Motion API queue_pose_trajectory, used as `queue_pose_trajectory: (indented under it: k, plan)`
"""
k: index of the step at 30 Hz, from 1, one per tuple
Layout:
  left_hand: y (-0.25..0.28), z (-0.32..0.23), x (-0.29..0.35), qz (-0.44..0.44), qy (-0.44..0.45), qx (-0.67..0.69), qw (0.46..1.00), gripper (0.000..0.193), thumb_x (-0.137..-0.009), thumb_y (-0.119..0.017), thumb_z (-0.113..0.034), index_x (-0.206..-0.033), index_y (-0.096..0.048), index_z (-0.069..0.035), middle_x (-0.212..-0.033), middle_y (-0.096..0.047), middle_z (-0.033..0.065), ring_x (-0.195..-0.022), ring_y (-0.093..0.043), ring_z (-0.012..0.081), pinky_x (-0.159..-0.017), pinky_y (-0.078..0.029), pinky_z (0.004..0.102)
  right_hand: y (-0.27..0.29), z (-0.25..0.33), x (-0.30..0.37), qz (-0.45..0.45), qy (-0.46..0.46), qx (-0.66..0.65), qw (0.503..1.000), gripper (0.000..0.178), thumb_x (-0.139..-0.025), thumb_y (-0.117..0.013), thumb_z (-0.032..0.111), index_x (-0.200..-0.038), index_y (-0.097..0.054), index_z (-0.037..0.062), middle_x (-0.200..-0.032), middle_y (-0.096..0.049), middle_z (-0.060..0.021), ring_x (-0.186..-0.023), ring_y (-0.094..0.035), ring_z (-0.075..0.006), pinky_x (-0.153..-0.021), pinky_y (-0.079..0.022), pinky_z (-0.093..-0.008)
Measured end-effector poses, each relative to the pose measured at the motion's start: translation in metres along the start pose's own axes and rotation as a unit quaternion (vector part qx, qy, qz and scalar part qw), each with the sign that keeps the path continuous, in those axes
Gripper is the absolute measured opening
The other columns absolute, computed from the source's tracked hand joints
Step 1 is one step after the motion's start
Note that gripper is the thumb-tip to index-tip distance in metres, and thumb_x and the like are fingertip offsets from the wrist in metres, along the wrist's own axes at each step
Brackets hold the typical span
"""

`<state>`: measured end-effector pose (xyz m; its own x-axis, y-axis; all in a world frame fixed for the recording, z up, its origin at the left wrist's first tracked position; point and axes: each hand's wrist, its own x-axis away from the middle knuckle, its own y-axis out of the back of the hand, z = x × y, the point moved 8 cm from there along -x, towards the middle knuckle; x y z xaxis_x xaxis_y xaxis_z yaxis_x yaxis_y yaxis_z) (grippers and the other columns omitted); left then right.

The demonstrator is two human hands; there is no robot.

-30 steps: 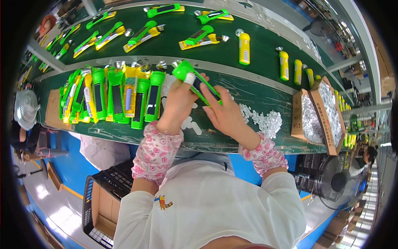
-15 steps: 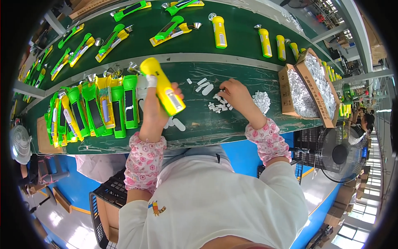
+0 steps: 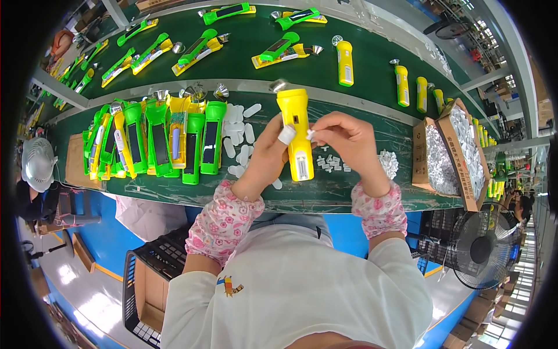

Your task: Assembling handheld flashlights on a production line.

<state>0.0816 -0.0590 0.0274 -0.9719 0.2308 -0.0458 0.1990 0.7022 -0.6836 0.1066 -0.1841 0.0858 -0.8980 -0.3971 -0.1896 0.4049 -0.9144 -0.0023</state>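
My left hand (image 3: 266, 156) is wrapped round a yellow flashlight (image 3: 300, 148), which stands nearly upright in the picture with its wide head away from me. White wrapping (image 3: 286, 134) covers the thumb tip of that hand. On the flashlight's face are a dark slot near the head and a pale panel lower down. Pinched between the fingertips of my right hand (image 3: 351, 138) is a small white plastic piece (image 3: 311, 135), at the flashlight's right edge; whether it touches cannot be made out. Several similar white pieces (image 3: 332, 164) lie below my right hand.
Green and yellow flashlight halves (image 3: 157, 139) stand crowded at the left. White oval pieces (image 3: 235, 135) lie beside them. A pile of small white parts (image 3: 387, 163) and cardboard boxes (image 3: 426, 160) are at the right. Beyond a metal rail, a green belt (image 3: 244, 72) carries more flashlights.
My right hand has left the loose white pieces and come to the flashlight with one in its fingers. My left hand has turned the flashlight from tilted to nearly upright. The view has shifted.
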Motion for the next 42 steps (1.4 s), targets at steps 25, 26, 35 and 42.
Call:
queue_pose_trajectory:
  k: [25,26,35,42]
  plan:
    - [-0.006,0.007,-0.005,-0.008,0.02,-0.108,0.994,0.033,-0.098,-0.042,-0.017,-0.127,-0.038,-0.002,-0.112,-0.055,0.0116,-0.092,-0.06,0.0168,-0.082,-0.051,0.0331,0.005,-0.043,-0.006,-0.006,-0.019,0.141,0.99,0.062,-0.081,-0.072,0.012,-0.132,-0.038,0.0026,-0.109,-0.057,-0.0098,-0.095,-0.057,-0.016,-0.073,-0.049,-0.0257]
    - [-0.003,0.009,-0.009,-0.007,0.018,-0.111,0.994,0.033,-0.098,-0.042,-0.017,-0.127,-0.038,-0.002,-0.112,-0.055,0.0116,-0.092,-0.06,0.0168,-0.082,-0.051,0.0331,0.001,-0.037,-0.004,-0.001,0.022,0.165,0.986,0.065,-0.081,-0.072,0.015,-0.134,-0.037,0.0023,-0.11,-0.055,-0.0107,-0.097,-0.056,-0.0171,-0.074,-0.05,-0.0262]
    - [-0.011,0.039,-0.084,0.023,0.054,-0.063,0.996,0.027,-0.099,-0.041,-0.022,-0.119,-0.046,-0.004,-0.097,-0.061,0.0091,-0.085,-0.063,0.017,-0.075,-0.054,0.0313,0.022,-0.061,0.001,0.043,-0.155,0.082,0.983,0.087,-0.082,-0.073,0.012,-0.146,-0.014,0.0019,-0.125,-0.049,-0.0102,-0.108,-0.055,-0.0172,-0.09,-0.049,-0.033]
    - [0.022,-0.006,-0.232,-0.098,-0.15,-0.71,0.681,0.048,-0.081,-0.065,-0.029,-0.114,-0.047,0.001,-0.108,-0.056,0.0234,-0.101,-0.056,0.0383,-0.088,-0.046,0.0421,0.209,-0.085,-0.067,-0.153,-0.154,0.191,0.957,0.069,-0.085,-0.07,0.018,-0.135,-0.028,-0.0006,-0.088,-0.064,-0.0176,-0.068,-0.067,-0.0225,-0.051,-0.056,-0.0327]
